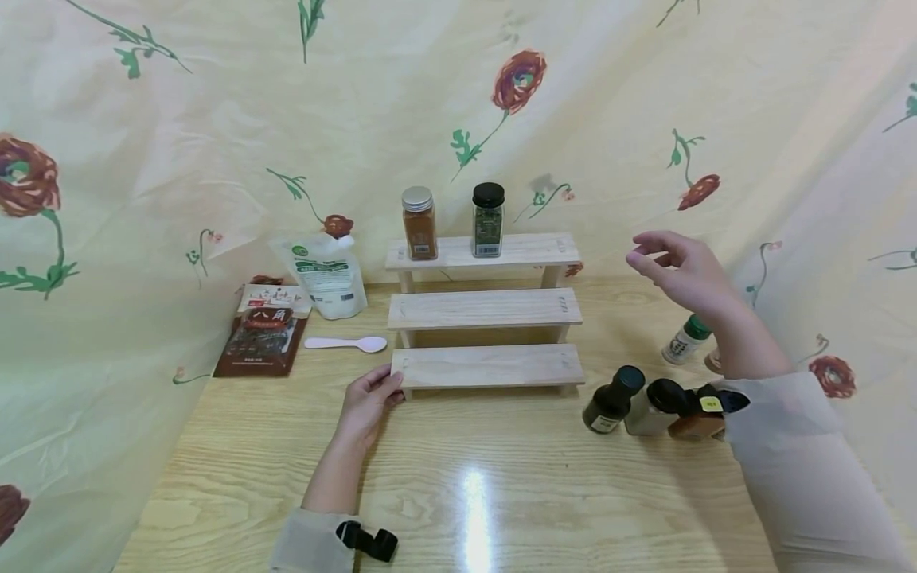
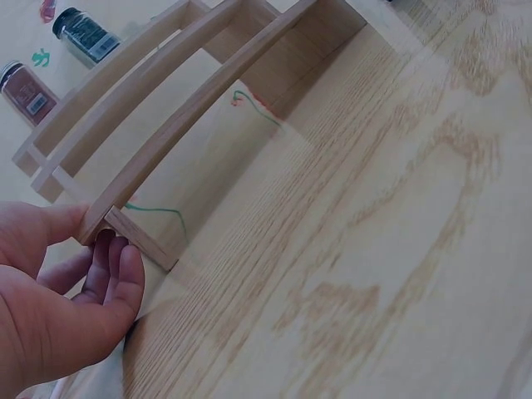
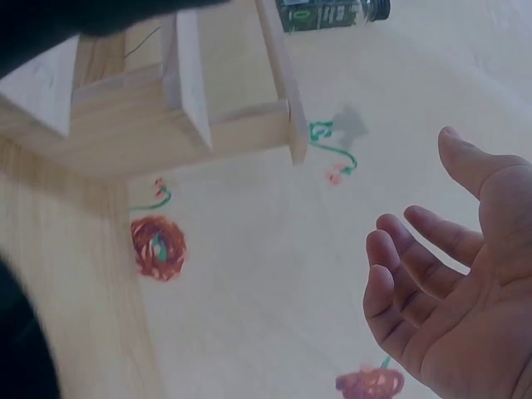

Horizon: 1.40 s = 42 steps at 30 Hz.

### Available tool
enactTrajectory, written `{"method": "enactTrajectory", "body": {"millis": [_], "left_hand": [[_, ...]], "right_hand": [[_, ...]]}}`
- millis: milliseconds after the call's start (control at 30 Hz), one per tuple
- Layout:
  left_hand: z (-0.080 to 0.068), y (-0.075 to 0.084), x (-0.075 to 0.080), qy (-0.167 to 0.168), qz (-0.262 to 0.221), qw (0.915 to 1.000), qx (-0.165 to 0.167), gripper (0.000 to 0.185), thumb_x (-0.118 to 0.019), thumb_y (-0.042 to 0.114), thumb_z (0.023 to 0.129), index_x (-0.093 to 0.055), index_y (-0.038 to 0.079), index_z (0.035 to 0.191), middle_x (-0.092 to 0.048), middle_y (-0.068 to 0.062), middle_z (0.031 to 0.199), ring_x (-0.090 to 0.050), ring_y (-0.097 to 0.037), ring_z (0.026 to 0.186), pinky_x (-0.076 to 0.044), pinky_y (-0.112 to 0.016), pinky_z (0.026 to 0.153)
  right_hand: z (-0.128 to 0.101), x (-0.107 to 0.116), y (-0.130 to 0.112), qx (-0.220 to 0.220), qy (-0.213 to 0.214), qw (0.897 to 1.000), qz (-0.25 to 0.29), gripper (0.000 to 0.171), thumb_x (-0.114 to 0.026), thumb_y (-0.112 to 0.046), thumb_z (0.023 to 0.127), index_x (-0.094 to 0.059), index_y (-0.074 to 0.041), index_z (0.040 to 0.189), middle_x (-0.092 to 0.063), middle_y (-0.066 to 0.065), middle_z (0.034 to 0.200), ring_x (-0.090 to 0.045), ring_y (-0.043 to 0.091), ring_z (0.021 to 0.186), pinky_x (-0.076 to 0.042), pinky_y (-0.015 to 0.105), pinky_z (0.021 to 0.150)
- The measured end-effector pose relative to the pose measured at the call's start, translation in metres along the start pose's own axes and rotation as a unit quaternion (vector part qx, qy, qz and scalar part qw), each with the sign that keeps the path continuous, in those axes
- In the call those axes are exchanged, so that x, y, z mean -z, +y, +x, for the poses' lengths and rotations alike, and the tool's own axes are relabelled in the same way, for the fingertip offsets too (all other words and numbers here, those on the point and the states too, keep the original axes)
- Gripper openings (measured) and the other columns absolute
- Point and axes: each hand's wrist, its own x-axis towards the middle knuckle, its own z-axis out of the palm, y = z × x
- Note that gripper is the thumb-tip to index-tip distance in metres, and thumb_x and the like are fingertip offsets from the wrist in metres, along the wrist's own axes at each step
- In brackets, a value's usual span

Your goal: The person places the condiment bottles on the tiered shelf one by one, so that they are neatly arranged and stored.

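A three-step wooden shelf rack (image 1: 487,309) stands near the wall. My left hand (image 1: 367,407) pinches the left end of its lowest step (image 1: 494,366), thumb on top and the other fingers curled beneath the board in the left wrist view. On the top step stand a jar of orange-brown spice with a silver lid (image 1: 419,227) and a black-lidded jar of green dried herbs (image 1: 489,223). My right hand (image 1: 680,269) hangs in the air right of the rack, fingers loosely bent, with nothing in it.
At front right stand a dark bottle (image 1: 606,407), a black-lidded jar (image 1: 648,414) and a reddish-brown jar (image 1: 695,427). A green-capped shaker (image 1: 685,342) is behind them, by my right forearm. Left of the rack are a white spouted pouch (image 1: 331,278), a brown spice packet (image 1: 263,330) and a white spoon (image 1: 344,343).
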Motion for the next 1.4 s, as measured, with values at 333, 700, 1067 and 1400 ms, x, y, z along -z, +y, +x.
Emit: {"method": "enactTrajectory", "body": {"millis": [333, 700, 1067, 1400], "left_hand": [[-0.003, 0.002, 0.0, 0.002, -0.002, 1.0, 0.003, 0.041, -0.065, 0.001, 0.098, -0.053, -0.015, 0.134, -0.059, -0.005, 0.095, -0.06, -0.01, 0.079, -0.057, -0.018, 0.071], [-0.005, 0.0, 0.003, -0.009, -0.022, 0.9995, -0.018, 0.042, -0.07, 0.004, 0.096, -0.056, -0.017, 0.129, -0.061, -0.007, 0.094, -0.06, -0.011, 0.079, -0.057, -0.018, 0.071], [-0.001, 0.0, 0.001, 0.001, -0.01, 0.9999, -0.003, 0.041, -0.064, 0.001, 0.099, -0.053, -0.017, 0.133, -0.061, -0.005, 0.094, -0.06, -0.01, 0.079, -0.057, -0.018, 0.071], [-0.002, 0.001, -0.001, 0.0, -0.005, 1.0, 0.005, 0.041, -0.064, 0.001, 0.098, -0.053, -0.016, 0.134, -0.061, -0.004, 0.095, -0.06, -0.01, 0.079, -0.057, -0.017, 0.071]], "right_hand": [[-0.013, 0.003, 0.028, -0.041, 0.001, 0.999, -0.009, 0.064, -0.054, -0.051, 0.102, -0.047, -0.008, 0.149, -0.051, 0.011, 0.139, -0.047, 0.021, 0.111, -0.048, 0.016, 0.069], [-0.027, 0.002, 0.064, -0.056, 0.002, 0.998, -0.036, 0.065, -0.052, -0.048, 0.104, -0.044, -0.002, 0.149, -0.051, 0.02, 0.135, -0.049, 0.038, 0.117, -0.046, 0.028, 0.075], [-0.039, 0.007, 0.091, -0.067, 0.019, 0.996, -0.048, 0.063, -0.054, -0.044, 0.104, -0.045, 0.004, 0.145, -0.049, 0.029, 0.136, -0.05, 0.049, 0.115, -0.046, 0.03, 0.071], [-0.05, 0.013, 0.104, -0.08, 0.037, 0.994, -0.072, 0.066, -0.054, -0.048, 0.103, -0.046, 0.003, 0.144, -0.049, 0.03, 0.137, -0.052, 0.045, 0.109, -0.049, 0.023, 0.059]]}}
